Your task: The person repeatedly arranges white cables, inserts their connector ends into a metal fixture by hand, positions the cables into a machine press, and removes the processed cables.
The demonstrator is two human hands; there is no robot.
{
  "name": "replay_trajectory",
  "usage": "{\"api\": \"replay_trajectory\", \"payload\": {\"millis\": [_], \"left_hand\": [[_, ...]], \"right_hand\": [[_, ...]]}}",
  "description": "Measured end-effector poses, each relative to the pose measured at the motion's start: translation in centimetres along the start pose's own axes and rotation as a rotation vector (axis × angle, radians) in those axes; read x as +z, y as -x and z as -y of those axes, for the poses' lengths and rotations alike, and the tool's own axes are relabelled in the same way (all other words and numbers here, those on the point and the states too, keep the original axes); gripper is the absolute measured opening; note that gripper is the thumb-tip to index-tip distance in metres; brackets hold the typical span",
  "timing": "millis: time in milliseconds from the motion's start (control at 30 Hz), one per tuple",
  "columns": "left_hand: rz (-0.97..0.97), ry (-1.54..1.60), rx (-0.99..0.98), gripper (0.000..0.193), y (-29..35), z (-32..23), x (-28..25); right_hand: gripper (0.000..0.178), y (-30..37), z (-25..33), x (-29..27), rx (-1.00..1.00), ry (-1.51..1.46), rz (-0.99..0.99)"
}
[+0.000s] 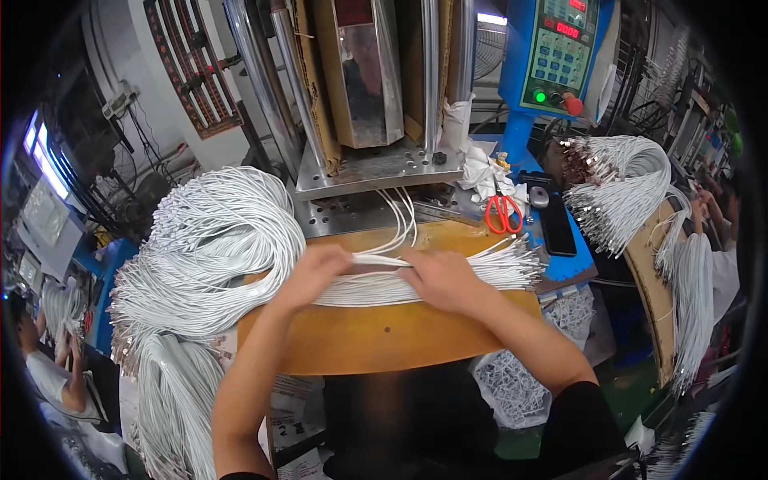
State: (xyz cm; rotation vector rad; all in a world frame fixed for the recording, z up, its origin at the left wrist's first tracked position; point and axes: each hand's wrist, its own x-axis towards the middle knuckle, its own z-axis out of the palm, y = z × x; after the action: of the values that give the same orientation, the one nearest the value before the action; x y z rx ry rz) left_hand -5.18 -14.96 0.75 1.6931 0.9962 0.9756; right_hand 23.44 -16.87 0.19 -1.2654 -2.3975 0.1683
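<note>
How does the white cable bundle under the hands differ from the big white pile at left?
The bundle runs nearly straight, while the pile curls into loops. The bundle is much smaller than the pile. The bundle lies on the tan board; the pile sits mostly left of it. Both are white cables.

Blue control box point(518, 50), upper right: two displays point(566, 30) glowed with red characters, one above other. Rows of keys point(558, 62) below carried small markings, too fine to read. Slotted brown plate point(194, 68), upper left, bore pale marks, blurred. White printed packaging point(298, 406) beneath table showed dark lettering, partly hidden.
</note>
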Motion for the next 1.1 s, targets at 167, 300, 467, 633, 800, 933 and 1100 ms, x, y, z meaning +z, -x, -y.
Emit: {"api": "replay_trajectory", "payload": {"millis": [167, 300, 467, 633, 800, 933, 1100], "left_hand": [[-0.026, 0.239, -0.193, 0.025, 1.3, -4.8, -3.0], [0.548, -0.124, -0.216, 0.033, 0.1, -5.4, 6.0], [0.690, 0.336, -0.314, 0.029, -1.4, -5.2, 14.2], [0.576, 0.344, -0.411, 0.029, -4.4, -5.4, 13.1], [0.421, 0.400, -0.293, 0.030, -7.7, -3.7, 10.7], [0.322, 0.333, -0.245, 0.034, -7.8, -1.2, 10.2], [0.285, 0.656, -0.307, 0.031, -8.0, 0.2, 10.1]], "right_hand": [[0.013, 3.4, -6.1, -5.2, 0.306, 0.124, 0.059], [0.015, 5.0, -6.4, -8.2, 0.278, 0.313, -0.094], [0.027, 2.6, -3.6, -7.2, -0.250, 0.157, -0.150], [0.028, 2.0, -2.9, -8.2, 0.021, -0.400, -0.067], [0.031, -2.0, -5.6, -5.2, -0.040, -0.153, 0.003], [0.036, -4.2, -8.2, -2.5, 0.023, 0.535, -0.101], [0.034, -4.7, -7.4, -3.9, 0.195, 0.058, 0.107]]}}
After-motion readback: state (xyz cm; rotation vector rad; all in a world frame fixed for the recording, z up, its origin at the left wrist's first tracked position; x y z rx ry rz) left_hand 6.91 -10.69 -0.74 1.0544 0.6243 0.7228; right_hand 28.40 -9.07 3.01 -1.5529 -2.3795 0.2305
